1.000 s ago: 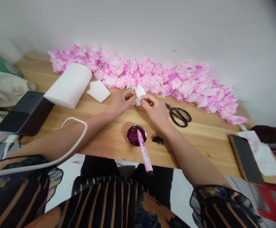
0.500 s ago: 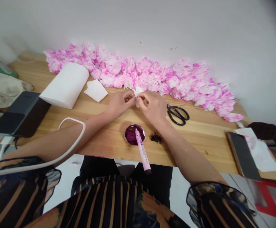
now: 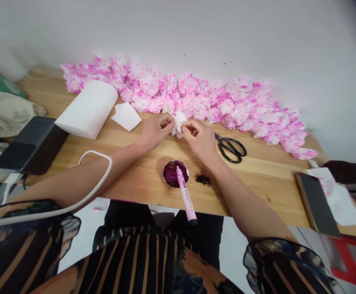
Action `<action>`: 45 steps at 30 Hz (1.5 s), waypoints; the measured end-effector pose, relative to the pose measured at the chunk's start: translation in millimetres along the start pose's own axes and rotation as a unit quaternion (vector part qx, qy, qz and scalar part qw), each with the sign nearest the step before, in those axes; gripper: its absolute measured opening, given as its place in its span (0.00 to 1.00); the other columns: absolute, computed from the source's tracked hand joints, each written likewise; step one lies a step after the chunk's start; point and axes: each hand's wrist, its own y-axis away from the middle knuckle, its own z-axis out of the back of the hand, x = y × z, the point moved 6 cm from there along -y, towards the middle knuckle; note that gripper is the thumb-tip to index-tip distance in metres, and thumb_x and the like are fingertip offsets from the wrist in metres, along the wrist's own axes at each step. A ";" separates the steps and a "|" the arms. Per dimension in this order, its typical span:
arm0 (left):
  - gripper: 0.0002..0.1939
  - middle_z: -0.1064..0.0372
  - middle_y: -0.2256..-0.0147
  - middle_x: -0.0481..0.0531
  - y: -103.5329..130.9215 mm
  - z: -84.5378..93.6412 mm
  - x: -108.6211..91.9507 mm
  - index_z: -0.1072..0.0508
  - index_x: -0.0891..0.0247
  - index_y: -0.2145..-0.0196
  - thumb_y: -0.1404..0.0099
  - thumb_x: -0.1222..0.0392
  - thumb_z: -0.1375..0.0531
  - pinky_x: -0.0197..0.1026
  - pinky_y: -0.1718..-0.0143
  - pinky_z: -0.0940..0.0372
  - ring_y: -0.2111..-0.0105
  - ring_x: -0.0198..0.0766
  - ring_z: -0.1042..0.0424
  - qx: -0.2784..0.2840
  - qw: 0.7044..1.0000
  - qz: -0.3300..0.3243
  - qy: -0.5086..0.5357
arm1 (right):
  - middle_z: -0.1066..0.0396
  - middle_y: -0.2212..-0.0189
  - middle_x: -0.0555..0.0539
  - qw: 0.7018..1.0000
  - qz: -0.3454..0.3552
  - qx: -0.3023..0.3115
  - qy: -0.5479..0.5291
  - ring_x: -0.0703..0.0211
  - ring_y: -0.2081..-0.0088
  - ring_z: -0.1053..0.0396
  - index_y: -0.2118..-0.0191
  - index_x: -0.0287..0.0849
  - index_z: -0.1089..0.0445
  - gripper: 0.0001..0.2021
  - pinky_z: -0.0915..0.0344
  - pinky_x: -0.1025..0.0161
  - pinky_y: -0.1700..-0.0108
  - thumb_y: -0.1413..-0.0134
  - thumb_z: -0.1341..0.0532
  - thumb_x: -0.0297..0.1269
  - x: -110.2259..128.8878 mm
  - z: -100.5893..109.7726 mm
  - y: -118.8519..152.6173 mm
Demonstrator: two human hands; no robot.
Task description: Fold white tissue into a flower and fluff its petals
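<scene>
- Wooden table [image 3: 257, 171]: carries every item listed below and runs wide to either side of the fingers.
- Row of pink-and-white paper flowers [image 3: 214, 102]: heaped along the wall, just beyond the fingertips.
- White paper roll [image 3: 87, 108]: lies on its side, well to the left of the left fingers; a loose white sheet [image 3: 125, 116] lies between it and them.
- Left hand [image 3: 155, 132]: thumb and forefinger pressed together, pinching the left edge of the white tissue flower [image 3: 178, 122].
- Right hand [image 3: 200, 141]: thumb and forefinger closed on the right edge of the same flower, remaining fingers curled under.
- White tissue flower: held between the two sets of fingertips, just above the table surface.
- Black scissors [image 3: 231, 148]: flat on the table, just right of the right fingers.
- Pink marker [image 3: 186, 199]: its tip rests on a small dish of purple dye [image 3: 173, 173], nearer the body than the fingers.
</scene>
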 end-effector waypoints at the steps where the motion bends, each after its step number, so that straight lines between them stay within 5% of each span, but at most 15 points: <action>1: 0.05 0.26 0.71 0.48 0.2 0.3 -0.4 0.29 0.63 0.69 0.36 0.62 0.42 0.36 0.66 0.37 0.70 0.32 0.29 0.000 1.000 0.001 -0.008 | 0.23 0.69 0.50 1.000 0.004 -0.005 0.013 0.59 0.68 0.30 0.67 0.45 0.25 0.06 0.40 0.61 0.64 0.42 0.40 0.34 0.4 0.9 0.1; 7: 0.07 0.24 0.70 0.49 5.7 -1.7 -11.1 0.27 0.64 0.69 0.35 0.62 0.42 0.37 0.65 0.37 0.69 0.33 0.29 0.023 0.999 -0.012 -0.038 | 0.22 0.65 0.47 0.990 0.090 -0.042 0.103 0.56 0.63 0.28 0.63 0.45 0.24 0.07 0.38 0.59 0.58 0.40 0.40 0.37 15.4 2.7 3.0; 16: 0.05 0.25 0.70 0.49 1.6 -1.2 -1.6 0.28 0.64 0.69 0.36 0.62 0.40 0.37 0.66 0.36 0.70 0.33 0.29 0.007 1.000 0.020 0.013 | 0.22 0.70 0.51 0.995 -0.029 -0.011 -0.095 0.61 0.70 0.31 0.67 0.43 0.23 0.07 0.37 0.62 0.64 0.42 0.39 0.37 -1.4 3.3 -2.4; 21: 0.08 0.25 0.69 0.51 2.2 -1.6 -3.6 0.28 0.63 0.66 0.35 0.56 0.38 0.36 0.66 0.34 0.69 0.34 0.27 0.006 0.999 0.013 0.032 | 0.21 0.69 0.50 0.996 -0.011 0.004 -0.083 0.60 0.68 0.30 0.65 0.45 0.22 0.08 0.36 0.61 0.63 0.40 0.38 0.38 0.8 -0.7 -0.4; 29: 0.04 0.25 0.70 0.48 -1.4 -0.6 5.6 0.29 0.63 0.69 0.35 0.62 0.41 0.37 0.62 0.32 0.69 0.34 0.27 -0.003 0.999 0.028 0.030 | 0.22 0.71 0.50 0.995 -0.020 -0.003 -0.093 0.61 0.70 0.30 0.66 0.43 0.22 0.07 0.37 0.62 0.64 0.42 0.39 0.35 0.2 1.5 -1.4; 36: 0.06 0.25 0.69 0.50 2.2 -4.4 -2.7 0.29 0.63 0.69 0.34 0.61 0.41 0.38 0.62 0.32 0.67 0.35 0.27 0.019 1.000 -0.002 0.025 | 0.24 0.71 0.50 0.998 -0.024 -0.013 -0.050 0.61 0.70 0.32 0.68 0.44 0.24 0.09 0.40 0.62 0.65 0.42 0.38 0.42 0.7 1.8 -0.6; 45: 0.09 0.27 0.70 0.48 0.8 -0.9 -4.5 0.31 0.62 0.62 0.30 0.53 0.42 0.38 0.63 0.33 0.68 0.34 0.27 0.014 0.997 0.014 0.073 | 0.29 0.74 0.52 0.983 -0.067 -0.016 -0.170 0.62 0.70 0.35 0.69 0.44 0.26 0.11 0.38 0.63 0.65 0.43 0.37 0.46 -17.1 -1.5 -3.5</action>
